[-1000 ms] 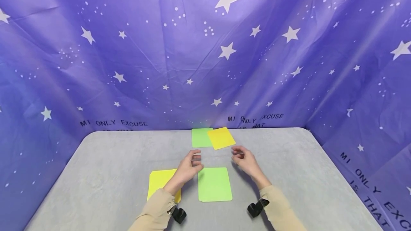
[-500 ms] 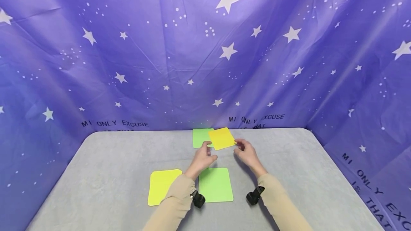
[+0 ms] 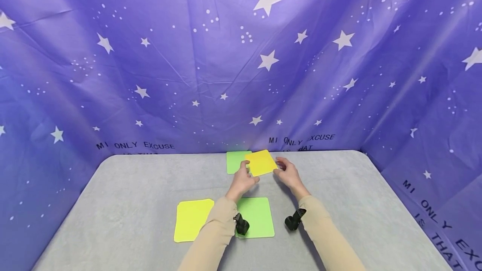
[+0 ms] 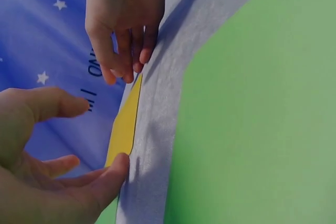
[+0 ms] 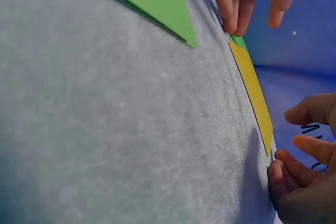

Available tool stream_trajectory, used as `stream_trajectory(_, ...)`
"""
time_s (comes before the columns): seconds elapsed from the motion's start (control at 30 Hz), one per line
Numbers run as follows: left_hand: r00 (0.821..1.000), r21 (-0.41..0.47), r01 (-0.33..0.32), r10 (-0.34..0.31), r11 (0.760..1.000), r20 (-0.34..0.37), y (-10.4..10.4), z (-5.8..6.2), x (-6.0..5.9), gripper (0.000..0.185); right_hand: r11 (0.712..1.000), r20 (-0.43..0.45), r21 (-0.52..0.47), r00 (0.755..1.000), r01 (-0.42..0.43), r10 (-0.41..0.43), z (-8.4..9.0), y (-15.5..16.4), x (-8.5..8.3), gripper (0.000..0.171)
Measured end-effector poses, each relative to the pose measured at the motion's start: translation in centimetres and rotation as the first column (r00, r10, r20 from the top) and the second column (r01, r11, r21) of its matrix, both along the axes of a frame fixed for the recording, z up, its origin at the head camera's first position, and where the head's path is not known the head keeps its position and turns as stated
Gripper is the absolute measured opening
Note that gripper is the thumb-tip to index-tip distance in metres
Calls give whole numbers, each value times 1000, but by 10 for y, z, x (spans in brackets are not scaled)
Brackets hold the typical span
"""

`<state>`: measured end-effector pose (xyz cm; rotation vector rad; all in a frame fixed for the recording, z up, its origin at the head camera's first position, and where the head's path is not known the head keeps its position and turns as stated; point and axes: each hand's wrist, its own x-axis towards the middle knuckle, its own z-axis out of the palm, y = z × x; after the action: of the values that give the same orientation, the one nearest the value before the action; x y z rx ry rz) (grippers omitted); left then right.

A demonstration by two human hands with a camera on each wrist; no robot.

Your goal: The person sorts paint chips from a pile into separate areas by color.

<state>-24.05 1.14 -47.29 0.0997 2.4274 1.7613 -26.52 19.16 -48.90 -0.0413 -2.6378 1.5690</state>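
Both hands have gone forward across the table since the earlier frames, from near the middle green card up to the far yellow one.

Left to right, head view:
- Lime-yellow card (image 3: pixel 193 219), near left, flat on the grey table (image 3: pixel 113 204). Untouched, well apart from both hands.
- Near green card (image 3: pixel 257 216), centre, flat; the left sleeve (image 3: pixel 214 233) crosses its left edge. A black wrist camera (image 3: pixel 241 225) hangs over it.
- Left hand (image 3: pixel 242 179) at the near-left edge of the yellow card (image 3: pixel 260 162). Fingers spread and relaxed; in the left wrist view a fingertip (image 4: pixel 119 163) meets the card's corner and the thumb stands clear above. Nothing is clasped.
- Far green card (image 3: pixel 235 161) lies partly under the yellow card's left side, so the yellow one sits askew on top.
- Right hand (image 3: pixel 288 175) at the yellow card's right edge. Fingers lightly bent, tips (image 5: pixel 278 174) at or just beside the corner; contact looks likely, but the angle is too shallow to be sure. No pinch visible.

The two hands bracket the card from opposite sides, probably because a thin sheet lying flat offers only its edges to work at. It rests at the far centre of the table, close to the starred purple backdrop (image 3: pixel 150 53).
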Motion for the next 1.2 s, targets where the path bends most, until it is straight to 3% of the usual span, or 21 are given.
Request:
stream_trajectory(0.3,994,155,-48,32,987,102,0,-5,-9,77,995,57,-96,998,-33,39,1,-1,-2,57)
stream_trajectory(0.53,988,317,-73,25,946,152,-2,-7,-9,86,983,106,-182,993,-32,52,6,0,2,59)
stream_trajectory(0.67,989,331,-83,35,940,147,-3,-7,-9,89,977,142,-215,989,-9,40,6,1,5,62)
stream_trajectory(0.93,988,362,-43,-14,931,153,-6,-8,-7,86,989,126,-144,992,22,-3,1,-1,11,58)
stream_trajectory(1.13,990,362,1,-51,932,129,-16,-13,-5,69,972,121,-237,992,6,24,-1,1,14,53)
stream_trajectory(1.2,992,352,0,-45,936,121,-20,-10,-2,63,959,122,-284,992,-5,41,0,2,15,53)
